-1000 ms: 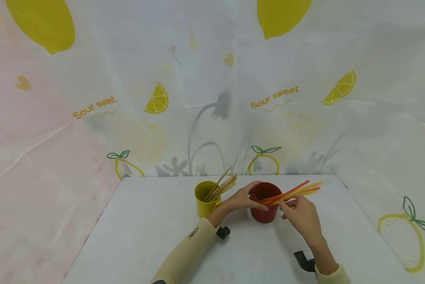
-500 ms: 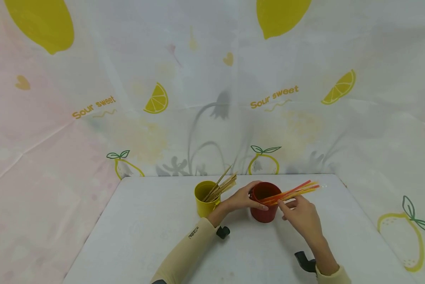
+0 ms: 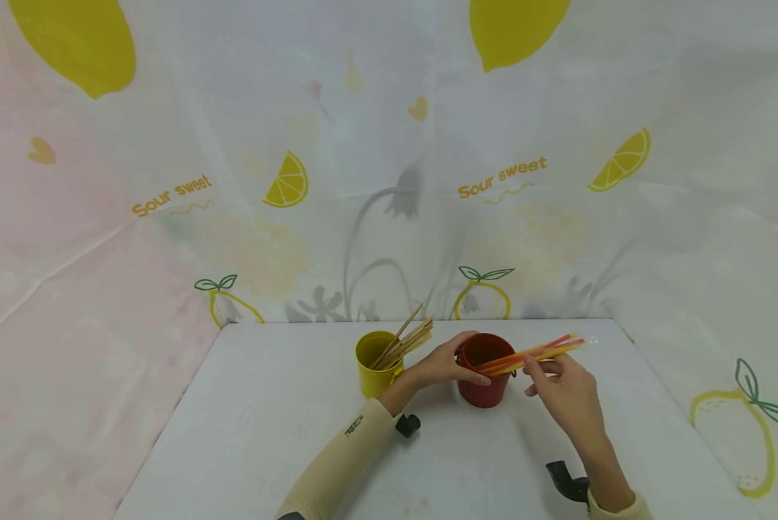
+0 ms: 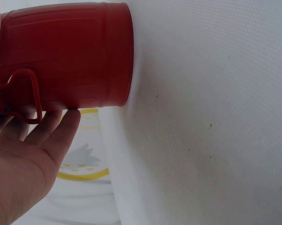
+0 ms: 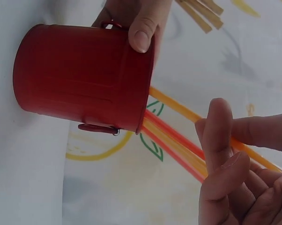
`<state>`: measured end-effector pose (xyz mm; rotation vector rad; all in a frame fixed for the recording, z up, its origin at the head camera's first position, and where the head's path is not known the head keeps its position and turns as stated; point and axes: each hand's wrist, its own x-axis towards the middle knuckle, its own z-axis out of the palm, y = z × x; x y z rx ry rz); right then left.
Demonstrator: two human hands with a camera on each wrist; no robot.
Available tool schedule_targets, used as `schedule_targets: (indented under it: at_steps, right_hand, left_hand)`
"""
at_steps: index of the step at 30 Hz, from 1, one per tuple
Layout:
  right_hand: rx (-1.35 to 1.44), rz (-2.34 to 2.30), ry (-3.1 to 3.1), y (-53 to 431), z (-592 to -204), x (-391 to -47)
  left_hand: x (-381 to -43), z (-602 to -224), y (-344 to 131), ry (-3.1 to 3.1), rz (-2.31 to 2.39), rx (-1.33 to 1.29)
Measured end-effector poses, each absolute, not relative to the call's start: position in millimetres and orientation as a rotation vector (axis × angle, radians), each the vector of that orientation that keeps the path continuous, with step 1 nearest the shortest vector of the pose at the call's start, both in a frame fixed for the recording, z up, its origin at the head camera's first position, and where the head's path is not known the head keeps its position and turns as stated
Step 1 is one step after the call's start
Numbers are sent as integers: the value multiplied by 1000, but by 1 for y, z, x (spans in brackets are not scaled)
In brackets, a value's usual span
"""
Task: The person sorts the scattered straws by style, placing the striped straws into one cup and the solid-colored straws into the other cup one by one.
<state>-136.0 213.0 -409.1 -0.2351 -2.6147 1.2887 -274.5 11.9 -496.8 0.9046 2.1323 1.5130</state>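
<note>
A red metal bucket stands on the white table, a wire handle loop on its side. My left hand grips its rim from the left, thumb over the near edge and fingers around the far side. Several orange, red and yellow straws lean out of the bucket to the right. My right hand is at these straws, apart from the rim; in the right wrist view its fingers pinch an orange straw. The straws' lower ends are hidden inside the bucket.
Just left of the bucket, a yellow bucket holds several thin wooden sticks, and the left forearm passes in front of it. Behind the white table hangs a lemon-print cloth.
My right hand has slid rightward along the straws, away from the red bucket's rim. The straws' outer ends have drawn closer together. My left hand and both buckets stay in place.
</note>
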Motion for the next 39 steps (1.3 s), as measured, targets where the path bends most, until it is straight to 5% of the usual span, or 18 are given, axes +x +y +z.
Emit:
schedule_targets:
  at_steps: [24,39]
  right_hand:
    - [-89,1178,-2870,215,-421,-141]
    - [123,1165,-2941,216,-423,-140]
  left_hand:
    - [-268,-500,2,2155,1537,845]
    - [-219,-476,-19,2626,1033,691]
